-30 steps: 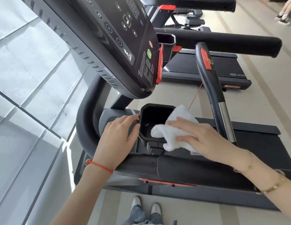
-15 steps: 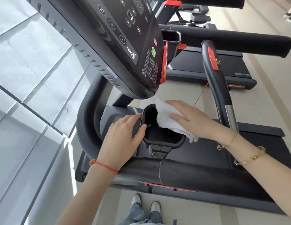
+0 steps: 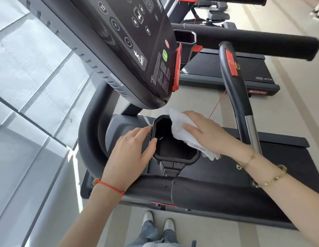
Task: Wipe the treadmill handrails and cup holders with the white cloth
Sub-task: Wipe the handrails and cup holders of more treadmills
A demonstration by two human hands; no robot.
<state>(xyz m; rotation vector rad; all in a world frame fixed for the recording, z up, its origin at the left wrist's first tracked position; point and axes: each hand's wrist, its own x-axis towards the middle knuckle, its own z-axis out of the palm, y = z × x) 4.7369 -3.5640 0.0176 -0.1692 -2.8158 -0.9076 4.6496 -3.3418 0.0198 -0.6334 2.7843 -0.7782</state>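
Single view only, worn on the head, tilted steeply down and forward. Close above the cup holder [image 3: 174, 139], with both hands [image 3: 132, 157] reaching in from the bottom edge and shoes [image 3: 157, 221] visible straight below on the floor [image 3: 217, 236]. Wide-angle, with the console [image 3: 130, 47] looming large at the top and the handrail [image 3: 233, 90] curving off to the right. Farther back, toward the upper right, a second treadmill [image 3: 226, 72]. Windows [image 3: 30, 86] along the left side.
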